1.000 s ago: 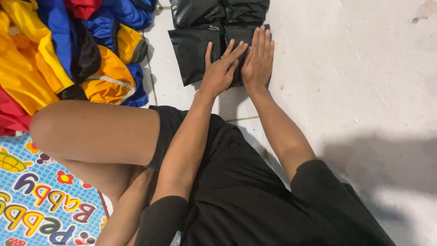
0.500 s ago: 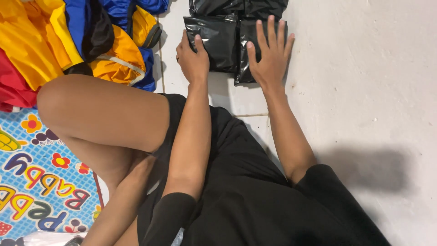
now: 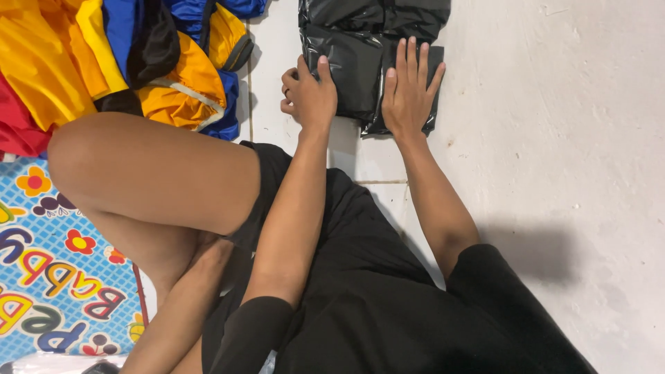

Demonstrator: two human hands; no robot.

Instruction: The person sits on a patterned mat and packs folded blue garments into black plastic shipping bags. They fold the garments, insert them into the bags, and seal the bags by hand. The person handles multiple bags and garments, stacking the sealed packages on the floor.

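A folded shiny black garment [image 3: 360,62] lies on the white tiled floor in front of me. My right hand [image 3: 410,90] rests flat on its near right part, fingers spread and pointing away. My left hand [image 3: 309,93] is at the garment's near left edge, fingers curled, thumb on top of the black fabric. I cannot tell whether the left fingers pinch the edge or only press against it. I sit on the floor with a bare knee [image 3: 90,149] raised at the left.
A heap of yellow, blue, red and black garments [image 3: 118,55] lies at the upper left, close to my knee. A colourful play mat [image 3: 48,277] with letters and flowers covers the floor at the lower left. Bare white floor [image 3: 568,138] stretches to the right.
My left hand slid from lying flat on the garment to its left edge and curled its fingers. The right hand stayed flat on the fabric. The view shifted slightly.
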